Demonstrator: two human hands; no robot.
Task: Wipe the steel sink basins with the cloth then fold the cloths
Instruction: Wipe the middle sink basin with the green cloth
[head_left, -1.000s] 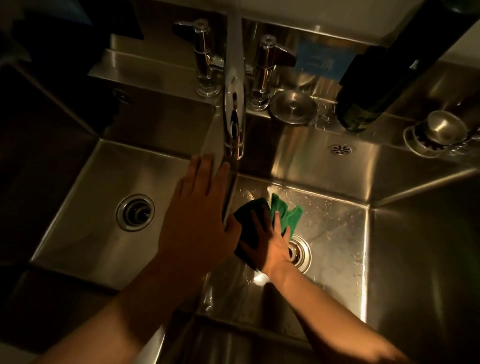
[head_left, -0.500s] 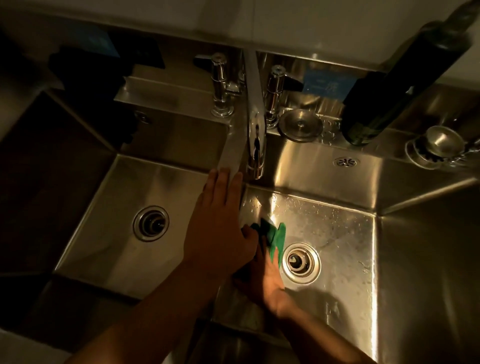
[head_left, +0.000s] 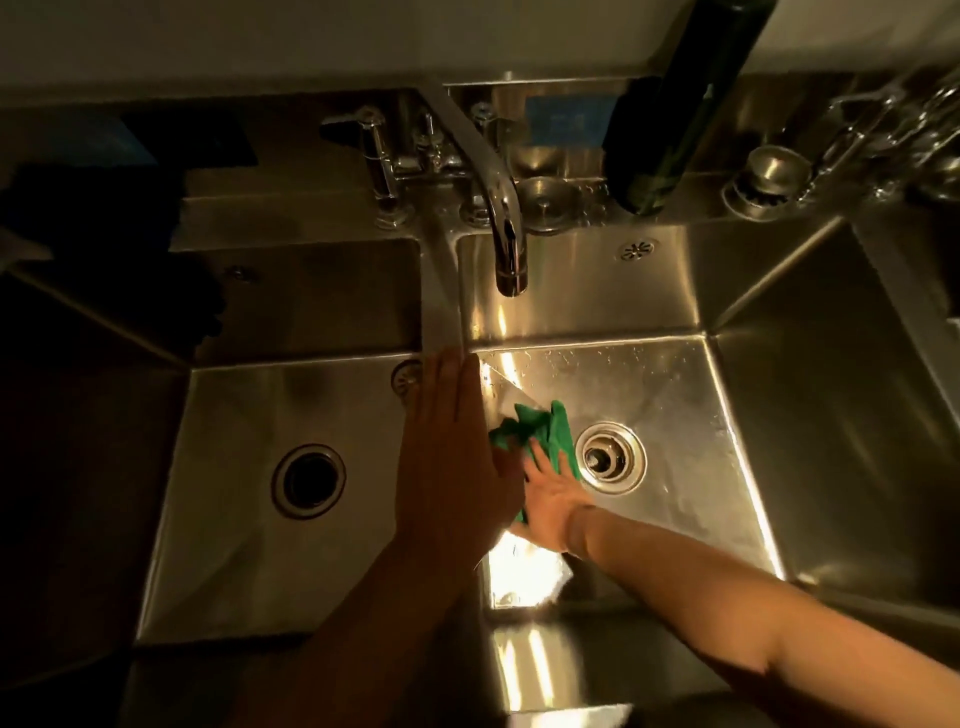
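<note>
My right grip (head_left: 550, 501) presses flat-fingered on the green cloth (head_left: 555, 434) bunched just ahead of it beside the drain (head_left: 612, 457), left grip (head_left: 452, 457) flat alongside; it looks soft and limp, so I would pinch the bunch.

Glossy steel basins (head_left: 649, 395), wet-speckled; soft green cloth (head_left: 556, 431); chrome faucet (head_left: 501, 218); bottle (head_left: 670, 114) perhaps glass.
</note>
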